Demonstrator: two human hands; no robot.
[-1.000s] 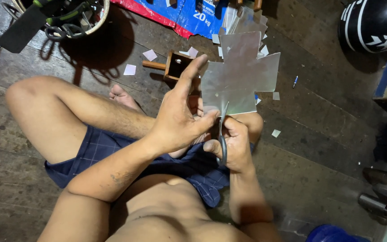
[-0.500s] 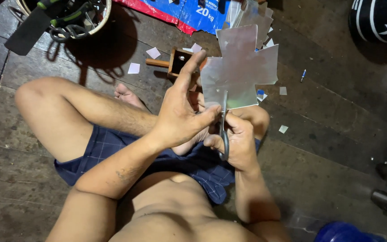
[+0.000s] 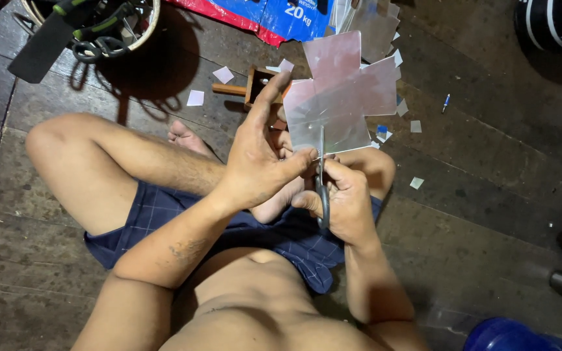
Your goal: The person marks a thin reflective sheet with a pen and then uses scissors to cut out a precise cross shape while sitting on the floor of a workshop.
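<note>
While the left hand pinched the lower edge of the thin metal sheet, forefinger stretched up along its side, the right hand was closed around the handles of the scissors. Their blades pointed up into the sheet's bottom edge, partway along a cut, by my reading. The cross-shaped sheet sat raised over the crossed legs, tilted toward the face. The next snip looked to need the sheet kept taut and the blades fed straight. Small square offcuts lay scattered over the dark plank floor. Beyond the sheet sat a small wooden box with a handle, and behind it a flat blue and red printed sack. A round basket of green-handled tools stood upper left, a black helmet upper right.
</note>
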